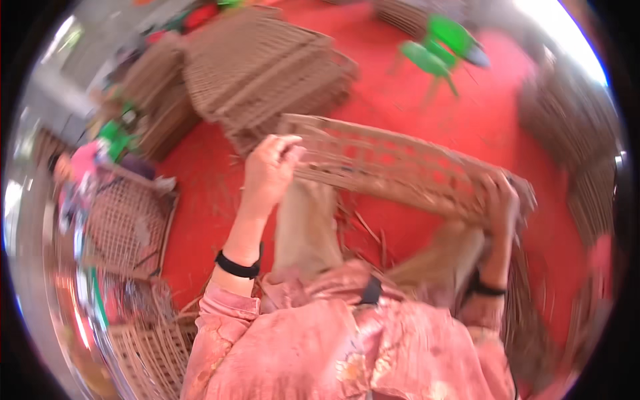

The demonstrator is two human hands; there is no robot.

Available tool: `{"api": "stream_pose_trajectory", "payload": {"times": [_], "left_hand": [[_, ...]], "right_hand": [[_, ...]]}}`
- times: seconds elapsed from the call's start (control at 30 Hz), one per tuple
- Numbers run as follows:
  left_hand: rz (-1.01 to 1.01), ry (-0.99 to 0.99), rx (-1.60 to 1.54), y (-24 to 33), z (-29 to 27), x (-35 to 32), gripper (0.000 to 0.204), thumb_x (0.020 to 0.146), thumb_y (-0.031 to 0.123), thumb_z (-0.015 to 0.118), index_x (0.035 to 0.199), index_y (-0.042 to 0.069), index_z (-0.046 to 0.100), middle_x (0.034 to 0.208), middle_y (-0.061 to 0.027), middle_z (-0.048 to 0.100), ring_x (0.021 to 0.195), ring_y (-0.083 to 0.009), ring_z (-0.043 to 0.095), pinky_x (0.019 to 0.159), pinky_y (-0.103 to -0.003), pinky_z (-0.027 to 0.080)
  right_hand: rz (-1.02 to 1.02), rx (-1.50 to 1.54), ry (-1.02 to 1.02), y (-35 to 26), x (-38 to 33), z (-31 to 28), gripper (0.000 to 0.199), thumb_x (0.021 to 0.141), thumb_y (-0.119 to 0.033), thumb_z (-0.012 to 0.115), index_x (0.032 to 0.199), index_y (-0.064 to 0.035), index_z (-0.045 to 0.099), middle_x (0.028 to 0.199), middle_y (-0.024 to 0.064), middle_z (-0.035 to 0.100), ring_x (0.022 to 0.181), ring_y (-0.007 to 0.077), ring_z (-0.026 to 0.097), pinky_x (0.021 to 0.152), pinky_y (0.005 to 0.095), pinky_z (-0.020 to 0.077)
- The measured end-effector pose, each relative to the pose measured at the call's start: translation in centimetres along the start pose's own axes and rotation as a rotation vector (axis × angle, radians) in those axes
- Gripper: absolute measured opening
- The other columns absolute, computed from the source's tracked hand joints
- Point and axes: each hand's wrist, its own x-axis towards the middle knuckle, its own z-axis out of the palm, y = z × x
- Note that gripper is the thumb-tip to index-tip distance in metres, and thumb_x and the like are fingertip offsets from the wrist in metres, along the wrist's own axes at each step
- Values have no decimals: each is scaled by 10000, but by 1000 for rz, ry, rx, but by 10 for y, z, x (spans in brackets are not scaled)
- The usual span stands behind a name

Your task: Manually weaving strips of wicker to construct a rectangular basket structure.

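Gripping a long brown woven openwork panel (400,184) near its right end with right hand (501,200). Holding left hand (272,161) half-curled at left end; cannot tell whether grasping.

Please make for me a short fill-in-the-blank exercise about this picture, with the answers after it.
1. The left hand is at the ____ end of the panel, and the right hand is at the other.
2. The chair at the upper right is ____ in colour.
3. The floor is mainly ____ in colour.
4. The left wristband is ____ in colour.

Missing words: left; green; red; black
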Motion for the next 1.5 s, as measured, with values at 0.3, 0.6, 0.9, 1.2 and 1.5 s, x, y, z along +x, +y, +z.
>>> {"api": "stream_pose_trajectory", "payload": {"times": [0.3,0.6,0.9,1.2,1.5], "left_hand": [[87,-318,-332,95,135,30,195,901,124,685,1071,34,721,903,-66,686,843,-132,653,764,-296,511],[630,-202,100,114,225,40,278,844,191,740,1103,90,723,962,-81,592,848,-262,651,776,-399,534],[736,-36,10,74,208,50,159,761,230,645,652,116,625,715,-87,607,732,-284,605,671,-476,483],[453,-118,-258,93,260,14,169,798,191,607,662,92,613,734,-93,599,827,-293,624,779,-487,456],[267,-87,-163,60,94,59,167,889,137,645,783,20,701,784,-146,684,743,-300,675,671,-415,517]], "right_hand": [[184,-163,9,19,4,-15,300,913,-365,618,931,-91,738,822,130,714,822,324,689,754,427,508],[258,-187,-65,11,12,-19,313,913,-378,620,936,-90,741,817,111,721,836,309,690,775,432,508],[399,701,-134,-91,22,-43,316,891,-213,673,1112,12,684,1039,65,659,877,178,633,720,307,516],[-466,-170,131,44,34,-65,350,880,-250,672,1158,-38,662,1083,119,692,1027,296,655,884,438,533],[-412,-273,54,5,44,-1,340,793,-158,685,1126,-86,669,998,143,667,980,329,622,894,434,492]]}}
